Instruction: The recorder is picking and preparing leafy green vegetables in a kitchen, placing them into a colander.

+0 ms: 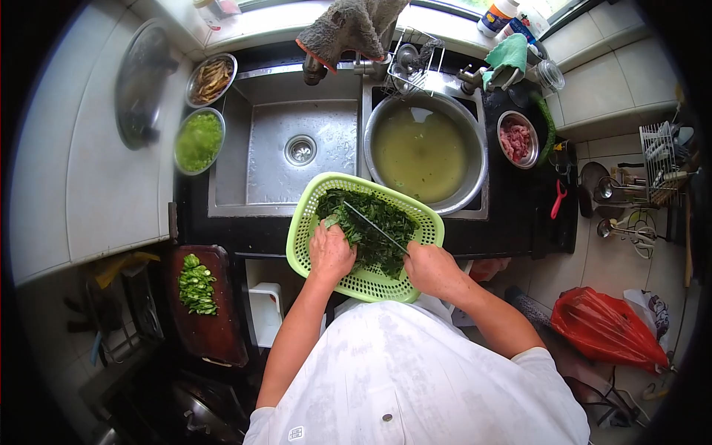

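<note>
A light green plastic colander basket (436,225) holds a heap of dark leafy greens (389,219) and rests between my body and the sink edge. My left hand (332,250) is inside its left part, fingers curled around some of the leaves. In my right hand (433,268), at the basket's right side, is the handle of a knife. The knife's blade (374,225) lies slantwise over the greens, its tip pointing up and left near my left hand. My right fingers hide the handle.
Behind the basket are a steel sink (267,167) and a large metal basin (483,167) of cloudy water. Bowls of chopped green vegetable (198,142), brown strips (210,80) and raw meat (516,139) stand around. Sliced green peppers (196,286) lie on a cutting board (211,339). A red peeler (558,200) lies right.
</note>
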`<control>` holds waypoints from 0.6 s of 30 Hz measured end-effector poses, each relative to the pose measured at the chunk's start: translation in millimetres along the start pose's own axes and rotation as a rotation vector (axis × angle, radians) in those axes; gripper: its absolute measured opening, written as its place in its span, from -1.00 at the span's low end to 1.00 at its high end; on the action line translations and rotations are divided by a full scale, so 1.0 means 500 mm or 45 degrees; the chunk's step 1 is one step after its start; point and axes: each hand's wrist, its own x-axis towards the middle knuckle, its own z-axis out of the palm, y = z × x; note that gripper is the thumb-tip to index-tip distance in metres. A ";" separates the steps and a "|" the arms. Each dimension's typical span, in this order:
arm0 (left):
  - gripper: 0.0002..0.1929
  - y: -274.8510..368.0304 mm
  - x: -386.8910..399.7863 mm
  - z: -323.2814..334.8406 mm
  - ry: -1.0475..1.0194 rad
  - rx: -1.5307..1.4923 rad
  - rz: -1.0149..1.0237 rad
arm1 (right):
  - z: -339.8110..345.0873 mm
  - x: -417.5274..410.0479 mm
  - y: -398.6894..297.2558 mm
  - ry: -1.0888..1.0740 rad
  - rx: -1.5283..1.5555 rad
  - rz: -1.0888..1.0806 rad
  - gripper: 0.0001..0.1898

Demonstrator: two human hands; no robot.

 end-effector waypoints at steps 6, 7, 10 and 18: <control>-0.62 0.000 -0.004 -0.003 0.018 0.029 -0.045 | 0.045 0.018 -0.001 0.018 -0.054 -0.063 -0.82; -0.62 0.001 -0.001 -0.004 0.016 0.028 -0.045 | 0.052 0.024 -0.002 -0.016 -0.063 -0.037 -0.83; -0.62 0.003 0.000 -0.004 -0.001 0.076 -0.043 | 0.053 0.036 -0.009 -0.027 -0.030 -0.017 -0.84; -0.65 0.009 -0.002 -0.015 -0.014 0.150 -0.029 | 0.085 0.090 -0.030 -0.001 0.002 0.018 -0.81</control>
